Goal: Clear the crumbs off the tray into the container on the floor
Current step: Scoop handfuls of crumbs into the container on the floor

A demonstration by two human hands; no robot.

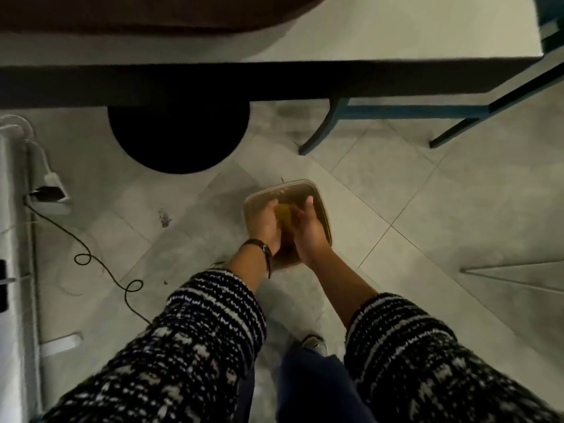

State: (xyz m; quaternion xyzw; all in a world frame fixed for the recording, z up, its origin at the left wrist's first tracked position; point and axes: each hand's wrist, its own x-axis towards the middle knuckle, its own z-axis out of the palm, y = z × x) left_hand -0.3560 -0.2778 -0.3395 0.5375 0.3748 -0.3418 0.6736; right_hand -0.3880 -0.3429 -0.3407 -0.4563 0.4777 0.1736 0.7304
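Note:
A rounded square container (pixel 323 209) stands on the tiled floor in front of my feet. Both my hands hover right over it. My left hand (pixel 263 223) is closed around a small yellow sponge-like thing (pixel 283 212). My right hand (pixel 309 232) lies against the other side of that yellow thing, fingers stretched and thumb up. The inside of the container is mostly hidden by my hands, and I cannot make out crumbs. A brown tray (pixel 137 12) rests on the table at the top left, partly out of frame.
The table's dark edge (pixel 274 77) runs across the top, with its round black base (pixel 178 138) left of the container. Teal chair legs (pixel 335 117) stand at the upper right. A black cable (pixel 91 254) and a power strip (pixel 52 190) lie on the left. My shoe (pixel 314 345) is below the container.

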